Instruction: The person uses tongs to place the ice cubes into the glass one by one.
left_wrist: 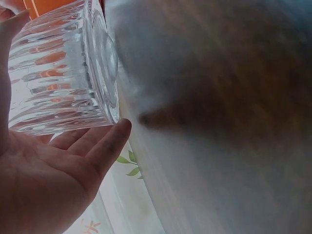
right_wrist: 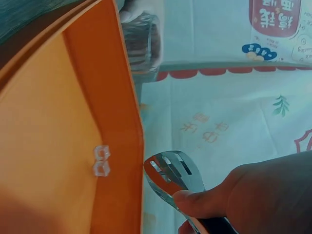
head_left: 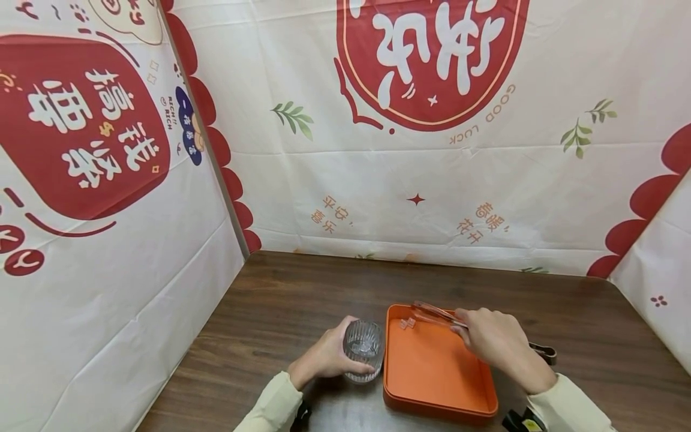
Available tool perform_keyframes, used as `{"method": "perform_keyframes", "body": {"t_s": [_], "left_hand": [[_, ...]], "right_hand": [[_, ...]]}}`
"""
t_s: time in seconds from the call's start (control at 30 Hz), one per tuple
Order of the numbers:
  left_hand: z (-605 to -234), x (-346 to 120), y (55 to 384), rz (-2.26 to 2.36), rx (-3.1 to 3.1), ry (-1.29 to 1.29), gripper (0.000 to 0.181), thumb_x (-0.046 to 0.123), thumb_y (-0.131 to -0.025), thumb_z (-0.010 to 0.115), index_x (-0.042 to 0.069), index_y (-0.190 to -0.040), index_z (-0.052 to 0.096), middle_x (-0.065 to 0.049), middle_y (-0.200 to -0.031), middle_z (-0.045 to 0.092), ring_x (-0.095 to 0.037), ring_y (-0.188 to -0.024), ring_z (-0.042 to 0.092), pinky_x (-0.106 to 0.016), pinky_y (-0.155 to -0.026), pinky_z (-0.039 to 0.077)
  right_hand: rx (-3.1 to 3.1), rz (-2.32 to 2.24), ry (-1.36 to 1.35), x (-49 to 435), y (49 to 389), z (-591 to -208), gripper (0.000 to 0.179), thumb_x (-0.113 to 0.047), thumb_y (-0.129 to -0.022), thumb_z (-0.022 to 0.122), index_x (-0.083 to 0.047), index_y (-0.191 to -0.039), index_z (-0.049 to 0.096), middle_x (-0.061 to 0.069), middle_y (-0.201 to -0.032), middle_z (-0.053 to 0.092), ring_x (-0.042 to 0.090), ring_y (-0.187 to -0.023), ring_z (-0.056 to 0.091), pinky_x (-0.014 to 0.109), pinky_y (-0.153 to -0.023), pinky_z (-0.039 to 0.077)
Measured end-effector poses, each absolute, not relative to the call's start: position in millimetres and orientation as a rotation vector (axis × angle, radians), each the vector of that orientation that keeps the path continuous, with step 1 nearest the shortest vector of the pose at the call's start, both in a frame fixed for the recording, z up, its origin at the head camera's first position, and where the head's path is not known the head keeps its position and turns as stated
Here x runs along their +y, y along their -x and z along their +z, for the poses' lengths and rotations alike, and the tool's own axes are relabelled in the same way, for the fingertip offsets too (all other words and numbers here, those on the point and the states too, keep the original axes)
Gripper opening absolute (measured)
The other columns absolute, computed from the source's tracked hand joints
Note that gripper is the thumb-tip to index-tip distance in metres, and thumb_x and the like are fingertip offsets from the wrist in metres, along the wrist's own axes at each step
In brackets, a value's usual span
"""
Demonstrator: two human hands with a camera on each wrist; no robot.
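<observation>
My left hand [head_left: 328, 354] grips a clear ribbed glass [head_left: 363, 354] just left of the orange tray [head_left: 439, 384]. In the left wrist view the thumb and fingers of that hand [left_wrist: 44, 180] curve around the glass [left_wrist: 53, 73], its base close to the tabletop. My right hand [head_left: 493, 336] holds metal tongs [head_left: 432, 313], whose slotted head lies over the tray's far rim. The tongs' black handle end [head_left: 544, 353] sticks out behind the hand. Small clear cubes [right_wrist: 101, 161] sit inside the tray, by its wall; the tongs [right_wrist: 170, 168] are apart from them.
The dark wooden table [head_left: 281, 300] extends around the tray. White printed cloth [head_left: 415, 180] hangs behind it and along the left and right sides. Black wrist straps [head_left: 523, 420] show by the cream sleeves [head_left: 572, 408].
</observation>
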State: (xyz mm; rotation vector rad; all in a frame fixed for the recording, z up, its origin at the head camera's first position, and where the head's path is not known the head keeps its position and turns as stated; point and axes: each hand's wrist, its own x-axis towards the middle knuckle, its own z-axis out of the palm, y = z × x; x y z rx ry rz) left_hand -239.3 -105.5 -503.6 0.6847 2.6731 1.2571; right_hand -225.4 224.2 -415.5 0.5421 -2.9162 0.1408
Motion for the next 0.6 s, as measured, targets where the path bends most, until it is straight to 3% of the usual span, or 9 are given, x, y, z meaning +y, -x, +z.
{"method": "perform_keyframes", "body": {"t_s": [0.6], "left_hand": [[-502.6, -105.3, 237.4, 1.275, 2.678, -0.703, 0.081, 0.043, -0.064, 0.092, 0.019, -0.128, 0.048, 0.000, -0.104, 0.067, -0.011, -0.091, 0.064, -0.026, -0.080, 0.052]], "right_hand": [[-2.729, 0.161, -0.590, 210.6, 209.9, -387.2, 0.036, -0.032, -0.087, 0.074, -0.022, -0.072, 0.044, -0.009, -0.053, 0.036, 0.011, -0.045, 0.036, 0.030, -0.041, 0.027]]}}
